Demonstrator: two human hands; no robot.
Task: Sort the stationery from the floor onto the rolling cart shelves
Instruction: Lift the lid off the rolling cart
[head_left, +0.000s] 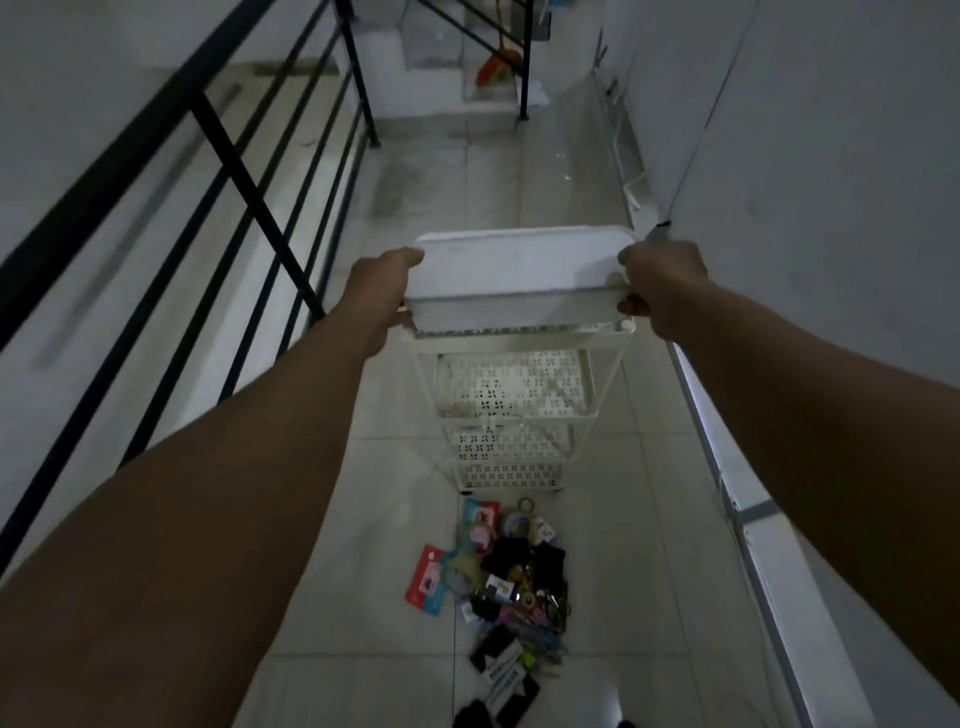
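We see a narrow tiled landing, dim light — pale floor (545, 171), white wall (831, 156) on the right, black railing (244, 171) running along the left. In the middle stands a white rolling cart (511, 415) w/ perforated shelves stacked one below another; lower shelves look bare from here, though the top one is hidden. A white tray (519, 275) sits at the cart's top, approx. level, held at both short ends. Left hand (387, 288) grips the tray's left end, fingers curled over the rim and thumb side underneath. Right hand (662, 283) grips the right end the same way — fingers wrapped round the edge, thumb tip showing on the near side. Whether the tray rests on the cart frame or is lifted just off it, we can't tell. Stationery pile (506, 587) lies on the floor just in front of the cart's base, nearer to us: a red packet (428, 579) at the left edge, tape rolls (519, 522) toward the cart, dark pouches and small colourful bits mixed in; single items too small/dark to name. Far back, something orange (493, 65) by the steps, blurred.
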